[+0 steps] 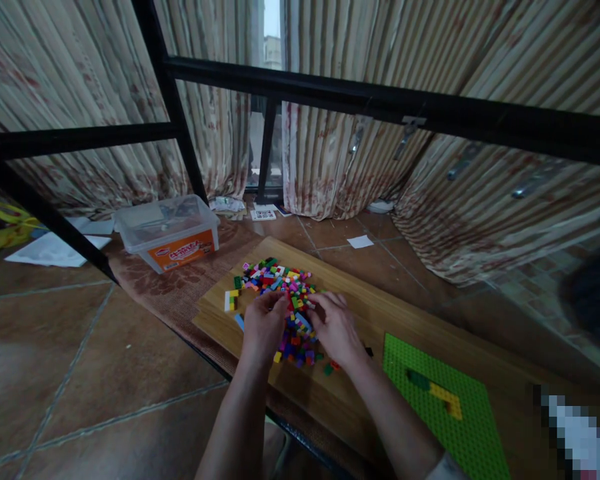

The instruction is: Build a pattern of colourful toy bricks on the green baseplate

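Observation:
A heap of small colourful toy building bricks (300,323) lies on a wooden board, and both my hands are over it. My left hand (264,323) is at the heap's left side, thumb and fingers pinched together; whatever they hold is too small to name. From the right, my right hand (336,328) reaches in with curled fingers, thumb and index tips close together among the bricks. What sits between those tips is unclear. A small joined piece of white, yellow and green bricks (231,301) lies left of the heap. Parts of the heap are hidden under my hands.
Right of my right forearm, a green baseplate (473,437) carries a dark green and yellow brick row (445,399). The wooden board (365,303) lies on a brown cloth (145,283). A clear plastic box (167,230) stands at the back left. A black metal frame (300,87) crosses behind.

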`<state>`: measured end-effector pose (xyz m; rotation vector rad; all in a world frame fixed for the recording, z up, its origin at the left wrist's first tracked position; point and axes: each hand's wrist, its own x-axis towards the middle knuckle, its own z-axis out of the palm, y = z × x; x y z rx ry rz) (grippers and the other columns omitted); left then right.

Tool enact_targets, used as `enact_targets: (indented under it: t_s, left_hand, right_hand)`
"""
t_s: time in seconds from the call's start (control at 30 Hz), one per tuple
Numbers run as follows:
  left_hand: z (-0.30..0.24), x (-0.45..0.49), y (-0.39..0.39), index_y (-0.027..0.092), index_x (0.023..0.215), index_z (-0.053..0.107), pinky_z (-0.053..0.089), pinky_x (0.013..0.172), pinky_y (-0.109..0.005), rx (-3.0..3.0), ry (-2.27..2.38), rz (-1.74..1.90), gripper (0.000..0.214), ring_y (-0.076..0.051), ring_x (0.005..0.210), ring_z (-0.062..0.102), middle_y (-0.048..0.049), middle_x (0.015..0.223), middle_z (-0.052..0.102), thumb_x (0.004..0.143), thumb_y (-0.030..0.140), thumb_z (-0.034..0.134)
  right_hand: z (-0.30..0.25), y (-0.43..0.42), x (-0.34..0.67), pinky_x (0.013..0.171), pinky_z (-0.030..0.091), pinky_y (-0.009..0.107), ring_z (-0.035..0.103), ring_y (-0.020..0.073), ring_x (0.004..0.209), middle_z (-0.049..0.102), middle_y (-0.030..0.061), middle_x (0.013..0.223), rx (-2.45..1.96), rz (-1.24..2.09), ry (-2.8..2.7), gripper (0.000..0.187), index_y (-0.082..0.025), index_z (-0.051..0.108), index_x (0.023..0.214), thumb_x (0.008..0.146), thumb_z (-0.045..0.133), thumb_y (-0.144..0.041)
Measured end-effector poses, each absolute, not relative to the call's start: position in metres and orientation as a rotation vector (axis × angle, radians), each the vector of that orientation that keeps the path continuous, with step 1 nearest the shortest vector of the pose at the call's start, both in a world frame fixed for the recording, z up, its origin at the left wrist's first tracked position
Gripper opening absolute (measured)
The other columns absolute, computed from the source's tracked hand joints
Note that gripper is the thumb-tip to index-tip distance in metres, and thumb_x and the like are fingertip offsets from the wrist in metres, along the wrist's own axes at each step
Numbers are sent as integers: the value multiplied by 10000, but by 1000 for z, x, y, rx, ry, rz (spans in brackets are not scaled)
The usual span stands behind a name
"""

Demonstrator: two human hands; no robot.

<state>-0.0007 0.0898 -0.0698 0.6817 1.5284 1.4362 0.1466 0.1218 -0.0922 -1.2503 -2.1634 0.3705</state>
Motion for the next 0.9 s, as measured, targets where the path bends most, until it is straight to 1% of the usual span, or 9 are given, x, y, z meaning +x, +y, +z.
enact_targets:
  t_s: [0.1,0.27,0.37,0.47,0.53,0.67,0.8,0.9]
  left_hand:
    - [-67,-5,89,128,857,699,446,588,-240,655,1556,1463,316,-138,606,594,-17,690,662,633,348,667]
    - [-78,-11,92,127,877,702,439,584,-239,778,1632,1413,342,-152,638,606,-36,725,677,666,391,652]
    - [-85,-8,94,132,857,699,430,567,-236,919,1653,1313,342,-165,649,606,-35,690,664,701,426,624]
    - [-79,2,91,131,817,679,412,528,-229,971,1580,1192,396,-162,608,587,-17,630,626,724,507,598]
    - [-71,12,87,130,789,660,396,500,-223,1006,1483,1080,428,-147,557,559,-6,606,601,737,548,584]
    - [-62,40,75,145,714,628,368,484,-210,1175,1284,881,388,-125,526,508,12,562,553,783,519,555]
    - [-70,69,64,150,682,618,356,509,-206,1292,1235,888,363,-112,548,467,16,571,524,827,467,517]
    - [-76,84,60,149,663,611,337,496,-206,1303,1262,897,363,-106,535,438,20,560,502,832,454,514]
  right_hand:
    - [-93,130,137,863,439,372,515,239,980,639,67,1018,-1240,330,-2255,253,-209,644,1072,841,566,-142]
    - [-96,133,131,845,438,372,512,234,933,639,66,953,-1190,304,-2339,153,-208,664,936,858,550,-143]
    - [-90,123,136,844,437,367,516,231,945,639,62,964,-1185,324,-2281,114,-203,644,901,870,547,-154]
    - [-78,103,147,874,432,355,536,218,970,643,56,992,-1205,383,-2173,110,-199,622,915,873,539,-142]
    - [-70,85,156,860,439,330,565,195,937,645,47,986,-1229,458,-2103,122,-202,611,929,883,517,-137]
    - [-68,50,177,787,456,279,592,157,851,633,21,901,-1303,639,-1850,132,-209,603,903,873,506,-124]
    - [-84,31,195,687,473,243,591,136,754,619,-2,825,-1320,830,-1444,72,-211,622,887,824,592,-191]
    - [-95,29,203,650,481,241,591,134,704,630,-9,759,-1274,929,-1249,50,-204,649,839,794,639,-225]
